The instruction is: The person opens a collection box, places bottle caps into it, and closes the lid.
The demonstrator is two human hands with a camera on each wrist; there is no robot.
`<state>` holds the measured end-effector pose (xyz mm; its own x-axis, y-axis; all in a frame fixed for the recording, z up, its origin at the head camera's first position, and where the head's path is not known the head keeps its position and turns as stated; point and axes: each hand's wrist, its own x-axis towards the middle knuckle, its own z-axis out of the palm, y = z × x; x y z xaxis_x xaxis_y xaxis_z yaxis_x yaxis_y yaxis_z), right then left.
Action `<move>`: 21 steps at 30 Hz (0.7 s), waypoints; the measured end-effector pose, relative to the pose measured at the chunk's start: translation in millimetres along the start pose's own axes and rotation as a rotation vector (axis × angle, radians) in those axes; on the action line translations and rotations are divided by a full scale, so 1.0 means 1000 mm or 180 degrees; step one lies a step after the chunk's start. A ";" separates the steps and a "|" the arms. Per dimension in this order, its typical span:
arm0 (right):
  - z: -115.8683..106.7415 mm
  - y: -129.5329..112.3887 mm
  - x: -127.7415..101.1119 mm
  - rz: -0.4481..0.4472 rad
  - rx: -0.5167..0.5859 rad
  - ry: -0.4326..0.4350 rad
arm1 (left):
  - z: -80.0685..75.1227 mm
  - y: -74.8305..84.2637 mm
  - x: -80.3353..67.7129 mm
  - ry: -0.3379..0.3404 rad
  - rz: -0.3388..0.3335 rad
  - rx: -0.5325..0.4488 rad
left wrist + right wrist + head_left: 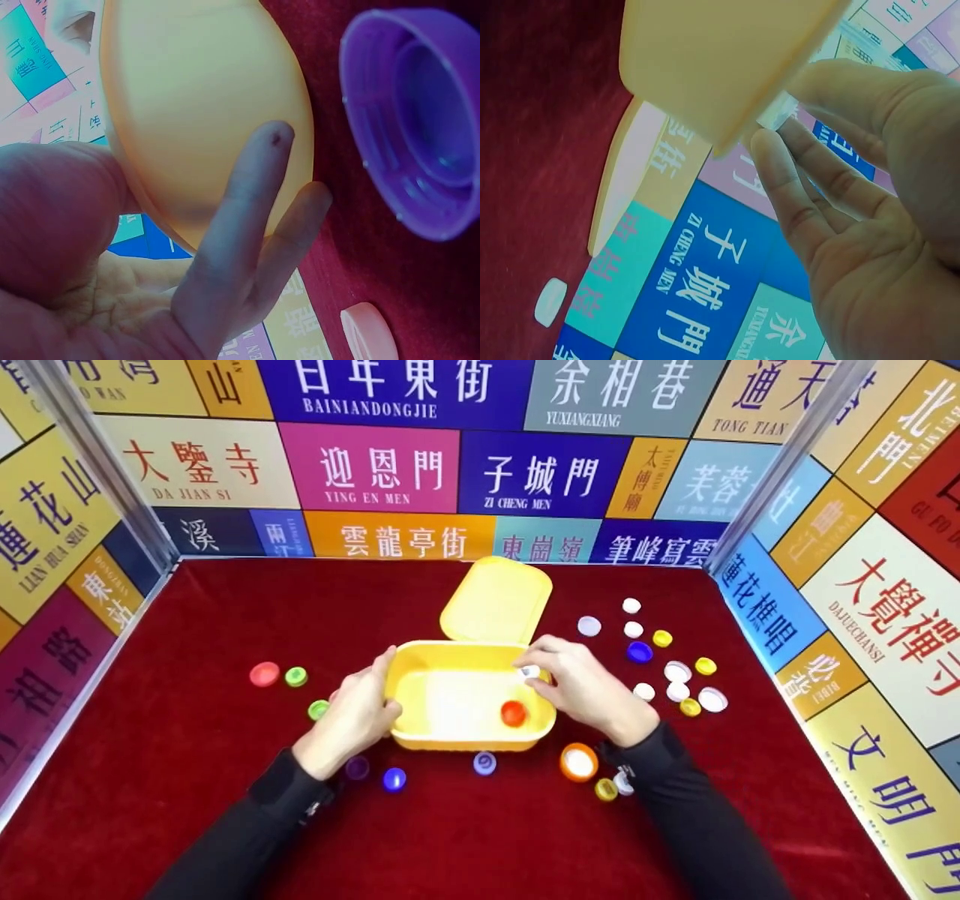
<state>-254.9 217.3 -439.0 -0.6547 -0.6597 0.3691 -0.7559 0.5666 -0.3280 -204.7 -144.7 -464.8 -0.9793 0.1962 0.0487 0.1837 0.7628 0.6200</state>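
Head view: a yellow box [469,697], lid hinged open toward twelve o'clock, sits mid-bench on red cloth [187,825]. The left hand [358,718] cups its nine o'clock wall, seemingly to steady it. The right hand [581,686] pinches a white cap [530,670] over the three o'clock rim. An orange cap [513,712] lies inside; loose caps surround the box.

Left wrist view: straight fingers [251,195] press the box wall; a purple cap [416,112] lies at two o'clock.

Right wrist view: curled fingertips [776,161] pinch the white cap below the box.
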 end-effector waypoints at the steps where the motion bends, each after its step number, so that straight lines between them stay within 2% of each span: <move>1: 0.002 -0.001 0.000 0.0014 0.0011 -0.0030 | 0.000 0.000 0.000 0.0013 0.0002 0.0016; 10: 0.012 -0.005 0.002 0.0212 -0.0019 -0.0400 | -0.003 0.005 -0.002 0.0055 0.0026 0.0039; 15: 0.014 -0.007 0.002 0.0285 -0.0036 -0.0449 | -0.002 0.003 -0.001 0.0051 0.0044 -0.0019; 16: 0.014 -0.007 0.003 0.0292 -0.0039 -0.0456 | 0.002 -0.004 0.001 0.0089 0.0106 -0.0051; 21: 0.016 -0.008 0.003 0.0312 -0.0043 -0.0499 | 0.003 -0.007 0.001 0.0064 0.0102 -0.0120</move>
<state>-251.1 202.9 -449.3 -0.7169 -0.6692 0.1956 -0.6892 0.6379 -0.3436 -206.7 -147.9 -470.8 -0.9746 0.2075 0.0845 0.2120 0.7325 0.6469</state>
